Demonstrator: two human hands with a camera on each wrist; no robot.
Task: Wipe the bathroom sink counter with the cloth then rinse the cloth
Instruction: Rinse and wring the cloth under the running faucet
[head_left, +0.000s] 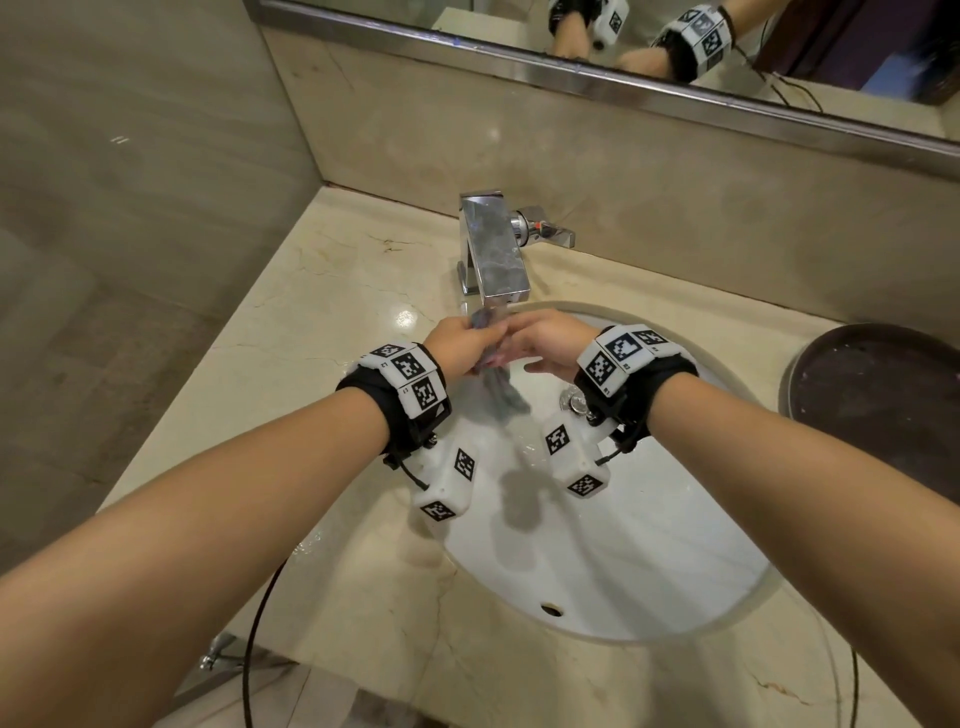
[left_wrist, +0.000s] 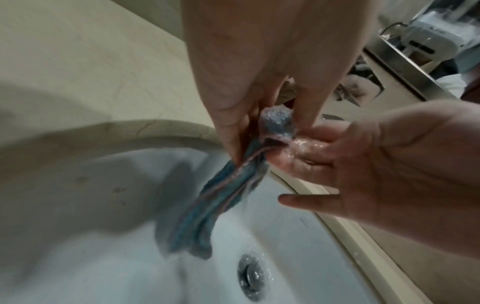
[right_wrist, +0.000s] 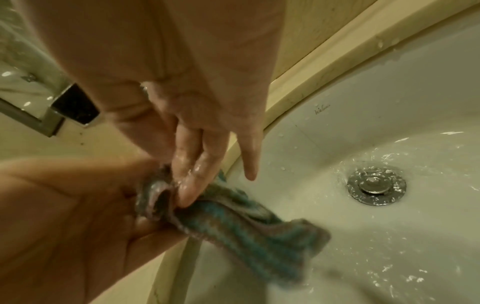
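Note:
A wet blue-grey cloth hangs under the chrome faucet, over the white sink basin. My left hand grips the bunched top of the cloth, thumb and fingers curled round it. My right hand lies against the same bunched top with straight, wet fingers, its thumb held apart. The cloth trails down into the bowl. Water runs over the cloth and swirls round the drain.
The beige marble counter surrounds the basin. A dark round tray sits on the counter at the right. The faucet handle points right, behind the spout. A mirror runs along the back wall. A black cable hangs over the front edge.

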